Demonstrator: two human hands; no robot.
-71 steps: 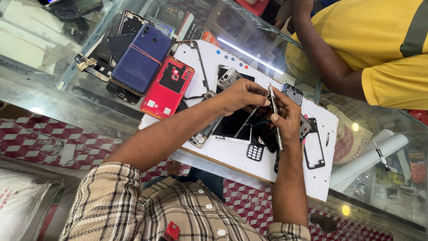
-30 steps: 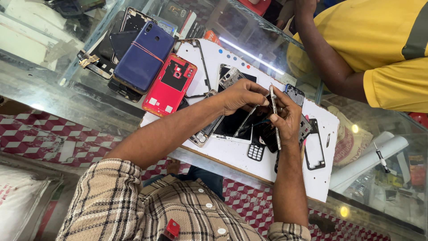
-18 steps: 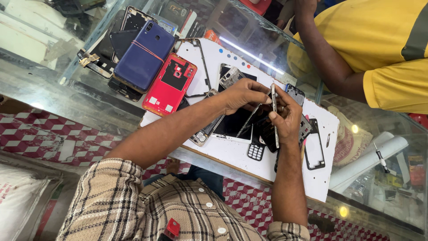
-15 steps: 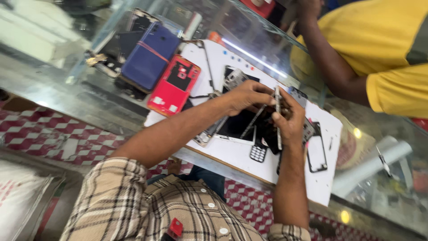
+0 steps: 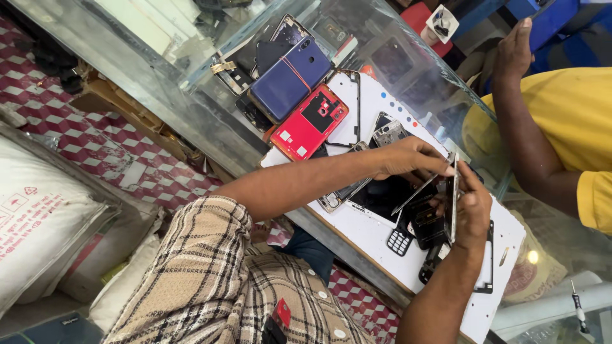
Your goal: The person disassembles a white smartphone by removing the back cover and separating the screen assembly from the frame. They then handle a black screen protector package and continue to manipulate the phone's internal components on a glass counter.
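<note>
White sack (image 5: 38,216) with red print at lower left. Right hand (image 5: 473,205) clamped on phone frame (image 5: 452,197); left hand (image 5: 408,162) gripped tweezers (image 5: 417,193) above white surface (image 5: 503,236), beside red back cover (image 5: 310,122).

A red phone back (image 5: 310,122) and a blue one (image 5: 290,78) lie upper centre, on a white mat (image 5: 366,223); plaid sleeve (image 5: 204,255) lower centre, yellow shirt (image 5: 574,121) right.

Bright even daylight, glare on glass counter (image 5: 191,108), sharp focus.
</note>
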